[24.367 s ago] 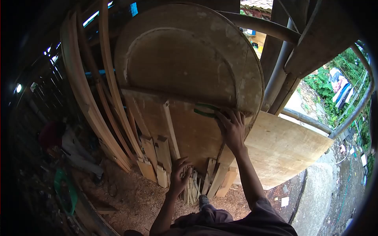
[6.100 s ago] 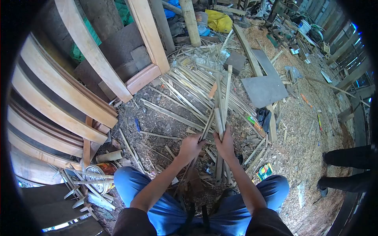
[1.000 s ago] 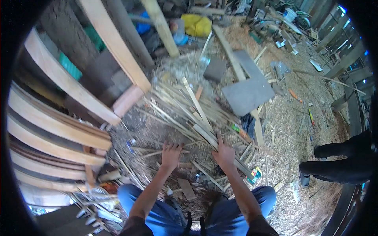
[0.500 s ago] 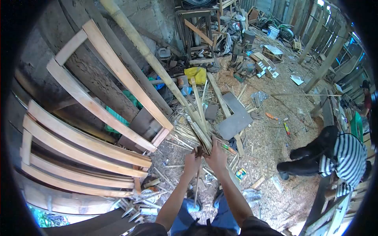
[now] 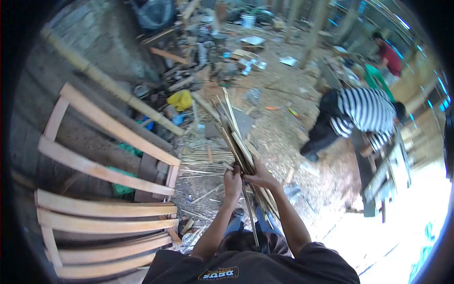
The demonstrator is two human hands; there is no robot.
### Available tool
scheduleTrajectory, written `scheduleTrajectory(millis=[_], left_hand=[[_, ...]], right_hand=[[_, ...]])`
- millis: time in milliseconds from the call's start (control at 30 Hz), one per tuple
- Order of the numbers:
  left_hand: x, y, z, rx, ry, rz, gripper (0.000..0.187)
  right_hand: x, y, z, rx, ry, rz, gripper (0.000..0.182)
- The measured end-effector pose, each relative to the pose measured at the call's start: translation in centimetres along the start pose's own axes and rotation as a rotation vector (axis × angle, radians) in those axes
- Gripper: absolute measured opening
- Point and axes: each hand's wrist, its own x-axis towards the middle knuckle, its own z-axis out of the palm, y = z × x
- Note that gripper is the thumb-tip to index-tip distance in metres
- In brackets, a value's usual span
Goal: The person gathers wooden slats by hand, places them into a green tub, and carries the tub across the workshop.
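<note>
In front of my body I hold a bundle of thin wood strips (image 5: 242,150), its upper ends pointing away from me and its lower ends running down past my right wrist. My right hand (image 5: 263,177) is wrapped round the bundle's middle. My left hand (image 5: 232,183) is closed at the bundle's left side, its fingertips against the strips. One thin stick (image 5: 250,215) hangs from between my hands toward my lap. More loose strips (image 5: 203,158) lie on the floor to the left of the bundle.
Curved wooden frames (image 5: 106,222) stand at the left, with a bamboo pole (image 5: 109,80) behind. A yellow bag (image 5: 180,101) lies ahead. At the right, a person in a striped shirt (image 5: 364,106) bends over a bench; another in red (image 5: 390,59) is farther back.
The bundle has come up from the floor in my hands and closer to my body. My view has swung to the right.
</note>
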Motion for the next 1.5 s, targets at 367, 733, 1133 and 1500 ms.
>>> scheduleTrajectory(millis=[367, 733, 1133, 1500], left_hand=[[-11.9, -0.3, 5.0, -0.196, -0.532, -0.418, 0.044], [-20.4, -8.7, 11.3, 0.006, -1.039, -0.406, 0.052], [-41.7, -6.5, 31.8, 0.484, -1.237, 0.784, 0.082], [-60.2, -9.4, 54.1, 1.086, -1.871, 1.623, 0.094]], right_hand=[[-19.0, -2.3, -2.9, -0.150, 0.414, 0.216, 0.118], [-34.7, 4.3, -4.6, -0.140, 0.701, 0.439, 0.100], [-60.3, 15.8, -19.4, -0.178, 0.890, 0.780, 0.096], [-78.5, 19.4, -29.8, -0.387, 1.043, 1.056, 0.083]])
